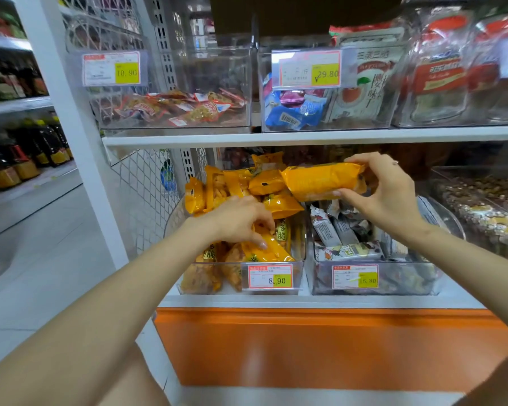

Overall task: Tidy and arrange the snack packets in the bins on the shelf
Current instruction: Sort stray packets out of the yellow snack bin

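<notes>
Left hand (241, 221) pinches yellow packet (266, 251) in bin (297, 273); right hand (387, 197) grip clamped on orange packet (320, 180); white shelf (170, 300), grey floor (41, 244)

A pale grey tiled floor (41, 259) ran down the aisle on the left, beside another rack (15, 104) holding dark bottles (27, 153). The white shelf (305, 136) met a white upright post (71, 112) with a wire mesh side panel (141, 186), above a bright orange base panel (305, 347).
</notes>
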